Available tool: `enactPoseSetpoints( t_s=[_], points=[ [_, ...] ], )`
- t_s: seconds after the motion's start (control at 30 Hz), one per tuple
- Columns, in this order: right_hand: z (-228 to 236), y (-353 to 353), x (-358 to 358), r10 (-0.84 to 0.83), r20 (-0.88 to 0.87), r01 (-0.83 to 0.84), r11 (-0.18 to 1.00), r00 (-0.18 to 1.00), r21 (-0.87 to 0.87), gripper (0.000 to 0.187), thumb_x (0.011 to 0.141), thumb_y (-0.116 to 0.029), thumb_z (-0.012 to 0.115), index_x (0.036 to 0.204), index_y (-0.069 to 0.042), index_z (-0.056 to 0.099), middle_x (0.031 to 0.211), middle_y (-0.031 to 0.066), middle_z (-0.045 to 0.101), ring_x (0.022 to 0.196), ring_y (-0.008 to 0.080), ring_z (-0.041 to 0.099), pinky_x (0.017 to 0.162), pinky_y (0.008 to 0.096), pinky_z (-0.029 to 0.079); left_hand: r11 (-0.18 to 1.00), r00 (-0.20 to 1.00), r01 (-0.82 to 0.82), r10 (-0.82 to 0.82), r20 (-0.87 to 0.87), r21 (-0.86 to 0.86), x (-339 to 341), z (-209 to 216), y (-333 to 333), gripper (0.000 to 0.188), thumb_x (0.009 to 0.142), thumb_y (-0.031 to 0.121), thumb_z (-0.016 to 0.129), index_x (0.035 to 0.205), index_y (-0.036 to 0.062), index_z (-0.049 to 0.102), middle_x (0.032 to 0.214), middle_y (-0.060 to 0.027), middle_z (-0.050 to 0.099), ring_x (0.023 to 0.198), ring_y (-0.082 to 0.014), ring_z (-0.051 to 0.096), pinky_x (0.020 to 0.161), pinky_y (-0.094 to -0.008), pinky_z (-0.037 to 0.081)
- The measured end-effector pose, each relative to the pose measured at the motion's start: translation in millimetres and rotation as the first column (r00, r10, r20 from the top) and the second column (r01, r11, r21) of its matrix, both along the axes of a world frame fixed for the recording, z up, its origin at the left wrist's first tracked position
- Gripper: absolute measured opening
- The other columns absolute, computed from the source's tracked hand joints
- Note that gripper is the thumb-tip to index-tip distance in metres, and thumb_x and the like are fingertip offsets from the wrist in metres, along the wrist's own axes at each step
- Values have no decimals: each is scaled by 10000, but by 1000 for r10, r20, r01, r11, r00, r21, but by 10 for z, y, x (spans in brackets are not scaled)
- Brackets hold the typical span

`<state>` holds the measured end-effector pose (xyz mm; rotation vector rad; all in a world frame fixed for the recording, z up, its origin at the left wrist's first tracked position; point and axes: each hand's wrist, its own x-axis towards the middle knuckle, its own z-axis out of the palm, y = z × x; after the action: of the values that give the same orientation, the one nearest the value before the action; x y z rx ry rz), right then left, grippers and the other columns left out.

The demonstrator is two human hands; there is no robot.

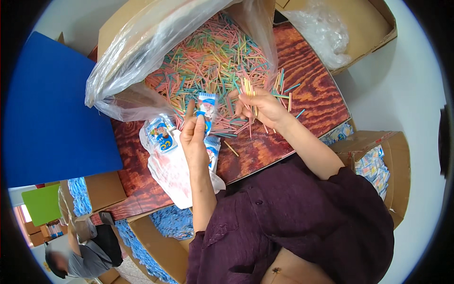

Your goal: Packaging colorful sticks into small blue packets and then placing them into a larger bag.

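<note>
At far left we see a blue board (66,113). Next, on the table (321,94), lies a white cloth (165,177), bearing a pack (161,136). Our left hand (193,135) grasps a sachet (207,105) between thumb and fingers, in front of the stick heap (208,57) inside a clear bag (132,57). Just right of the sachet, our right hand (265,105) pinches a stick bunch (247,88) in curled fingers; loose sticks (290,102) lie near it on the table. Farther right, we see a carton (400,175) holding more packs (372,171).
</note>
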<state>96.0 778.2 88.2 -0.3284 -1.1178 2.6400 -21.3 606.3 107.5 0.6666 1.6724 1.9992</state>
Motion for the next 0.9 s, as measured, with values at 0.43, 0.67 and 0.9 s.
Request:
enactPoseSetpoints(
  t_s=[0.43,0.67,0.9],
  points=[
    [-163,-353,136,158,82,-163,985,984,57,123,874,-199,662,817,-131,578,638,-66,484,507,41,407,448,210,273,956,848,266,-292,-442,-120,377,172,157,141,923,96,555,898,-26,621,1290,-172,568,1179,-246,545,956,-322,412],
    [-149,-525,256,263,217,-321,897,940,303,133,774,-64,742,865,-74,645,726,-46,566,590,30,469,503,204,333,980,956,197,-198,216,27,389,-130,-178,136,952,116,550,935,11,635,941,16,626,781,-51,530,707,-214,433],
    [-365,-721,390,51,129,-111,848,990,518,75,823,-69,706,793,-30,650,771,-5,601,698,75,525,637,246,418,975,926,-90,8,376,201,229,-158,-534,107,958,131,549,970,36,597,893,-29,638,786,-102,594,725,-252,467]
  ],
)
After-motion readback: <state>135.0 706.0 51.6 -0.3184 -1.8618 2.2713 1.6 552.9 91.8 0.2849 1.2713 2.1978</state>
